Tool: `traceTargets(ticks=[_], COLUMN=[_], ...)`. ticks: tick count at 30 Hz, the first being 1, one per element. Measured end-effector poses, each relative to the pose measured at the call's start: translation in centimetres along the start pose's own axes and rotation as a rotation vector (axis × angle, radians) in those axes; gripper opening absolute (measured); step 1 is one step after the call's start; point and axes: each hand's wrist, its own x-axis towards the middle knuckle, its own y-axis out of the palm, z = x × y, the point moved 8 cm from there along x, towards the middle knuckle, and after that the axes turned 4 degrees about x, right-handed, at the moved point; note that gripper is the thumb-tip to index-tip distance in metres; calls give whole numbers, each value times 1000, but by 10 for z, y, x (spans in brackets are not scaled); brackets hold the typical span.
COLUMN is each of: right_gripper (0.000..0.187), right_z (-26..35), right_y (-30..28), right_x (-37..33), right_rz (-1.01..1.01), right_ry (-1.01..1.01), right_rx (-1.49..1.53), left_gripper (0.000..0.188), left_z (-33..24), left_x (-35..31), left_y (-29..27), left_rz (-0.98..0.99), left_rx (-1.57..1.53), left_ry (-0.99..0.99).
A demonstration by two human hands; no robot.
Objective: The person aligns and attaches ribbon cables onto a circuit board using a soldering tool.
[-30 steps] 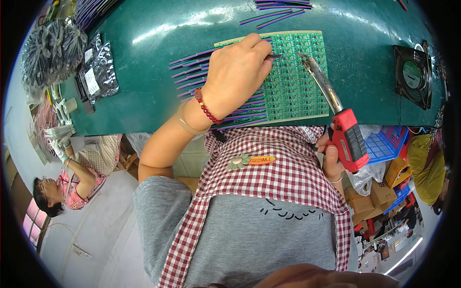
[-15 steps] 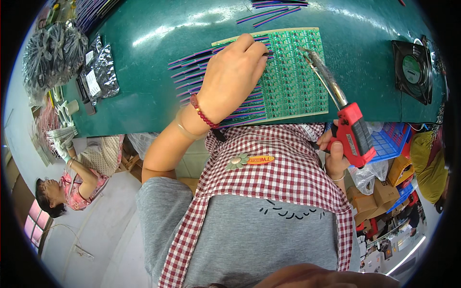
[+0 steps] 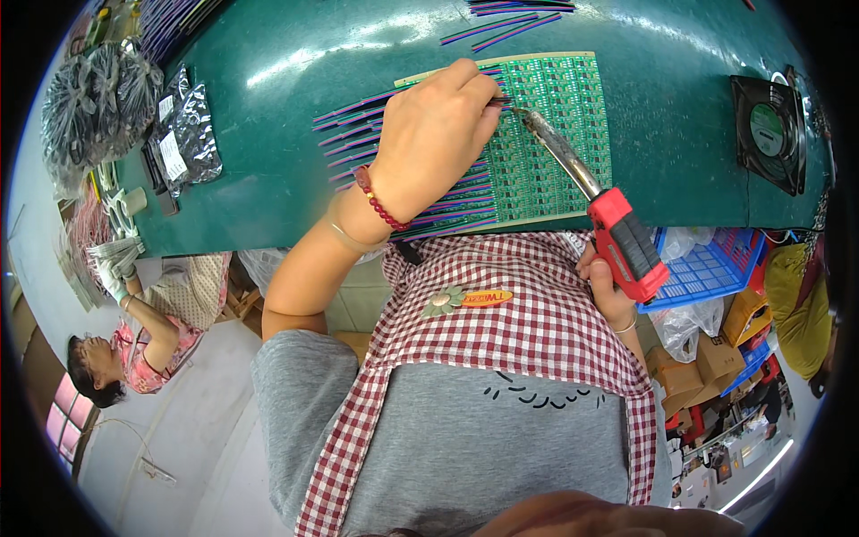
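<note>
A panel of green circuit boards (image 3: pixel 559 179) lies on the table in front of me, with rows of short striped ribbon wires (image 3: pixel 461 204) along its left part. My left hand (image 3: pixel 438 130) is over the wires, its fingers pinched on a dark wire end at the board; most of that wire is hidden under the hand. A soldering iron (image 3: pixel 626 237) with a red and black handle and a metal barrel is gripped in my right hand (image 3: pixel 610 291), low at the table's near edge. Its tip meets the board right beside my left fingertips.
More striped wires (image 3: pixel 506 31) lie at the far side of the green table (image 3: pixel 286 134). A black fan (image 3: pixel 768 132) stands at the right. Plastic-wrapped bundles (image 3: pixel 103 107) and a black bag (image 3: pixel 186 139) sit at the left. A blue crate (image 3: pixel 702 273) is below right; another person (image 3: pixel 148 345) works at lower left.
The soldering iron has moved left with my right hand, its tip coming from mid-board to my left fingertips. My left hand has barely shifted and stays pinched.
</note>
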Motion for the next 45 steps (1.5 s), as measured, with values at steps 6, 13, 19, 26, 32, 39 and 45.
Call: traceTargets(ticks=[6,13,19,26,32,39,45], right_gripper=[21,52,53,55,56,58,59], right_z=[2,14,18,19,11,14,12], right_y=[-5,-6,-10,-13,-14,-15,-15], right_x=[-4,1,5,5,-2,0,-5], right_rz=[-26,-30,-75,-87,-125,-105,-122], right_ry=[-32,12,0,16,31,29,37], right_rx=[-20,259,251,328,379,397,406], left_gripper=[8,8,9,7,12,12,13], left_z=[-3,-3,-4,-8,-17,-15,-6], left_x=[1,1,1,-1,-9,-20,-20], left_y=[-1,0,-1,-12,-50,-61,-45], left_rz=[-5,-6,13,5,-243,-222,-253], left_rx=[17,36,28,5,-197,-249,-313], left_ry=[18,21,23,66,-2,-192,-131])
